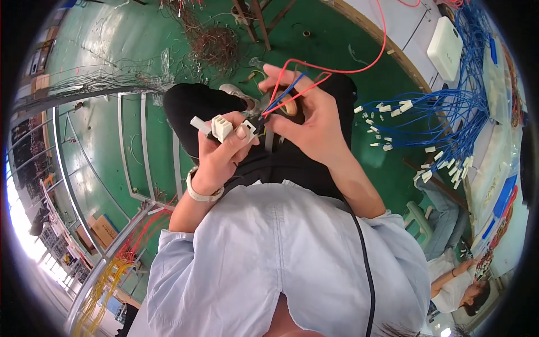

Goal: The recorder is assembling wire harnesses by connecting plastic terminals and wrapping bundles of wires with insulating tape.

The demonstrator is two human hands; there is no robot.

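Note:
My left hand [223, 154] is closed around a white multi-slot connector [222, 129], with a smaller white connector [248, 129] pinched by the thumb and a narrow white piece [200, 124] sticking out beside them. Red wire [306, 90] and blue wire [289, 91] run up from a dark, wrapped-looking section [259, 120] by the smaller connector. My right hand [314, 121] curls around a dark roll with a tan core [289, 106], which looks like black tape. Its thumb is close to the wrapped section, and the fingers partly hide the roll.
At right, a bundle of blue wires [449, 109] with white connector ends hangs off a table [412, 22], near a white box [445, 49]. Tangled brown wire [213, 48] lies on the green floor. A metal frame [120, 149] stands left. Another person [452, 283] sits lower right.

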